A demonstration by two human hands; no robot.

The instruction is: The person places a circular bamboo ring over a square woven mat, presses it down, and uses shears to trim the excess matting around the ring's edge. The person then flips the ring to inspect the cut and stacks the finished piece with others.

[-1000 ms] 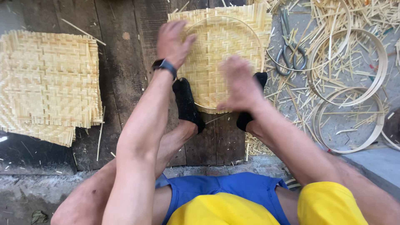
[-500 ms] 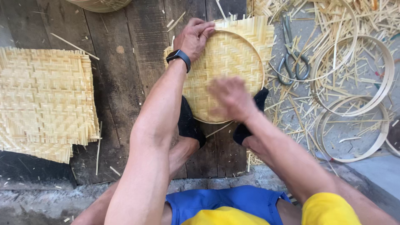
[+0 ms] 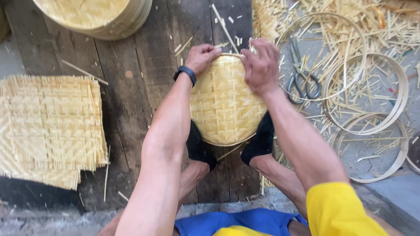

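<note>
A round woven bamboo tray (image 3: pixel 225 102) lies on dark wooden planks, pinned at its near edge between my two feet in black socks (image 3: pixel 199 146). My left hand (image 3: pixel 202 57), with a black wristband, grips the tray's far rim on the left. My right hand (image 3: pixel 261 65) grips the far rim beside it on the right. Both hands press on the rim's edge, fingers curled over it.
A stack of square woven bamboo mats (image 3: pixel 48 126) lies to the left. Finished round trays (image 3: pixel 94 17) sit at top left. Scissors (image 3: pixel 302 78), several bamboo hoops (image 3: pixel 372 96) and loose bamboo strips (image 3: pixel 350 26) cover the ground to the right.
My right hand has moved from the tray's near middle up to its far rim, next to my left hand. The view has tilted and moved closer.
</note>
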